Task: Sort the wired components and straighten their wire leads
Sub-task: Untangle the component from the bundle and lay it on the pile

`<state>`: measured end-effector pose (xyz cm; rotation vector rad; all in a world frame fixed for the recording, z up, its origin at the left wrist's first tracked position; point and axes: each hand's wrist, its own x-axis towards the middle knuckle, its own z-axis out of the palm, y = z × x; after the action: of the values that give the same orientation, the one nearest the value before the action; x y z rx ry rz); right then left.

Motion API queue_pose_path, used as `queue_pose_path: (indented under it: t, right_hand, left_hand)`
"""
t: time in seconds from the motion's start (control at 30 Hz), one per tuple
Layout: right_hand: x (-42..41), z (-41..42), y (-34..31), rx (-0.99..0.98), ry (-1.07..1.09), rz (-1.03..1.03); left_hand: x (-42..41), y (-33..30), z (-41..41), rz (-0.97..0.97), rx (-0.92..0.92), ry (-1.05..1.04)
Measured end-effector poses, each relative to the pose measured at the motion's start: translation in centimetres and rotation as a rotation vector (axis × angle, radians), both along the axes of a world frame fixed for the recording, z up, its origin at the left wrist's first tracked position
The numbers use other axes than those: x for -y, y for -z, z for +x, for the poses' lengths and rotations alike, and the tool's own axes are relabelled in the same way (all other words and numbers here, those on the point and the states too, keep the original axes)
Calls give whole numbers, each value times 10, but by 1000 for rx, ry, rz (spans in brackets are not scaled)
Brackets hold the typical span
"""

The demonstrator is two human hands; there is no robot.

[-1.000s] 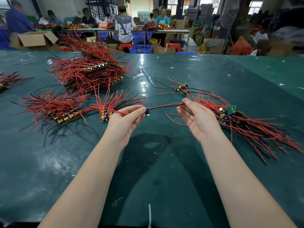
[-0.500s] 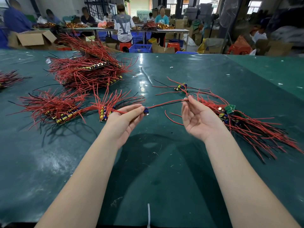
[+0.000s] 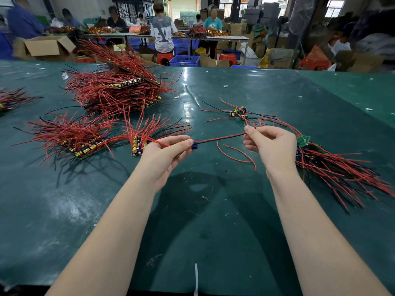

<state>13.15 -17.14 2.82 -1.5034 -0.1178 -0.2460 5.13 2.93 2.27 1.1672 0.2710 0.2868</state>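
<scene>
1. The left hand (image 3: pixel 165 155) is pinching a small blue component (image 3: pixel 194 145) between thumb and fingertips, holding it above the middle of the green bench (image 3: pixel 213 231).
2. The right hand (image 3: pixel 272 146) has curled up since a moment ago and is now pinching the far end of the red and black leads (image 3: pixel 222 138), so they're stretching nearly straight between both hands.
3. A loose red wire (image 3: pixel 239 155) is lying below them.
4. The unsorted pile (image 3: pixel 337 171) is sitting toward the right edge, and the sorted bundles (image 3: pixel 85 137) are fanning out toward the left.
</scene>
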Motion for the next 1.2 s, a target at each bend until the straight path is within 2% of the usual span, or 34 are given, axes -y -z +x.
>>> queue_pose_path:
  t: [0.13, 0.27, 0.47, 0.63, 0.93, 1.2]
  right_hand:
    - [3, -1, -5, -285, -202, 336]
    - [9, -1, -9, -526, -293, 488]
    - [14, 0, -13, -682, -440, 757]
    - [10, 1, -12, -546, -381, 613]
    - [-19, -16, -4, -417, -602, 313]
    - [-28, -22, 2, -341, -566, 327]
  left_hand:
    - [-1, -1, -1, -42, 4, -3]
    - [-1, -2, -2, -75, 13, -8]
    - [3, -3, -3, -88, 22, 27]
    - [2, -4, -3, -133, 39, 32]
    - [19, 0, -2, -142, 72, 64]
    - [20, 2, -2, -126, 58, 105]
